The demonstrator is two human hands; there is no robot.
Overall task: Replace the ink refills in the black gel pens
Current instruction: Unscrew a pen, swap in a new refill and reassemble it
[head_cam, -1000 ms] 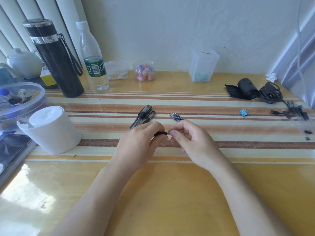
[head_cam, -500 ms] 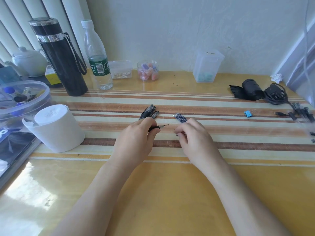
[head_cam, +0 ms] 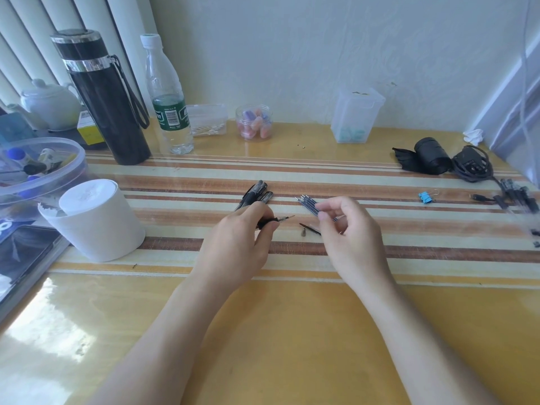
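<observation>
My left hand grips a black gel pen low over the striped mat, its bare refill tip pointing right. Behind that hand lie two more black gel pens. My right hand hovers to the right with its fingers loosely curled and apart, nothing clearly held. Just beyond its fingertips is a bundle of several dark refills. On the mat between both hands lie a small metal pen tip and a thin dark piece.
A white cup stands at the left, with a clear tub, black flask and water bottle behind it. Small jars and a clear box line the wall. A blue clip, cables and more pens lie right.
My hands have come apart. The right hand unscrewed the tip from the pen, set it down on the mat and moved up right toward the refills. The left still holds the pen.
</observation>
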